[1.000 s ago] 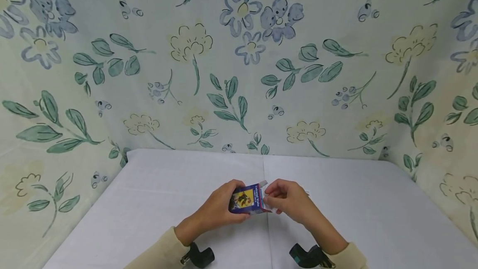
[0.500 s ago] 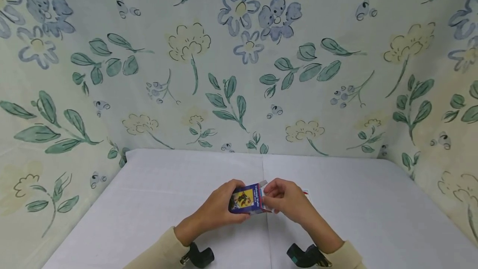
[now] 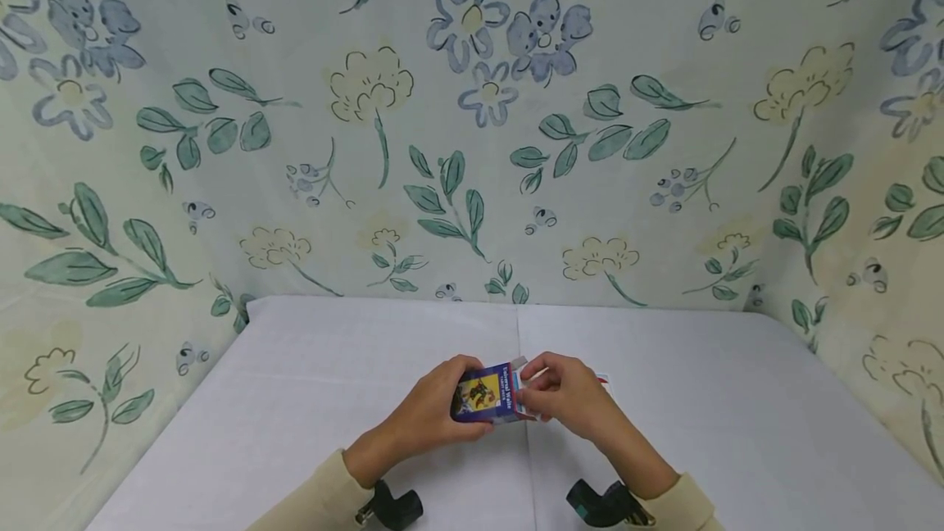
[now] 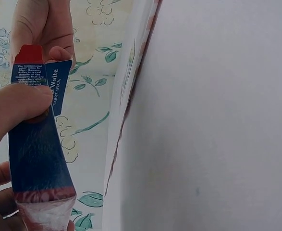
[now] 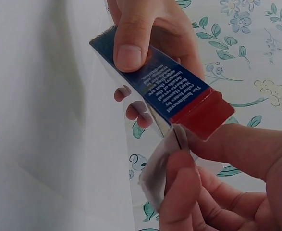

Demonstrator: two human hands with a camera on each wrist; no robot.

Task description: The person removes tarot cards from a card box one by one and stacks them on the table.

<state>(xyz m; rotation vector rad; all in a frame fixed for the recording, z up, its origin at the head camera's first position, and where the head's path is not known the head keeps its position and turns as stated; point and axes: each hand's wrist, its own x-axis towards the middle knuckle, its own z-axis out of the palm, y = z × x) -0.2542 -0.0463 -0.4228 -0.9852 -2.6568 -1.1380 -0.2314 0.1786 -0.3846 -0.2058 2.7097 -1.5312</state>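
Note:
A small blue box point(image 3: 483, 394) with a yellow picture panel and "Universal Waite" lettering is in the head view, tilted above the table. My left hand point(image 3: 428, 410) grips it, thumb point(image 4: 28, 103) along a narrow side printed with white text. At the box's right end, a red tab point(image 5: 208, 113) sticks out. My right hand point(image 3: 571, 393) pinches the lid flap point(image 5: 157, 171), pale inside and lettered "Tarot Deck" outside. The box's inside is hidden. Shiny creased film point(image 4: 47, 211) shows at its other end.
A white piece with a red mark point(image 3: 605, 382) peeks out behind my right hand. White cloth point(image 3: 339, 351) covers the table, and a floral curtain point(image 3: 472, 146) rises behind and at both sides. Black cameras point(image 3: 394, 506) sit on my wrists.
My right hand has shifted slightly left, bringing the white and red piece behind it into view. Its fingertips stay at the box's end, while my left hand holds the box nearly still.

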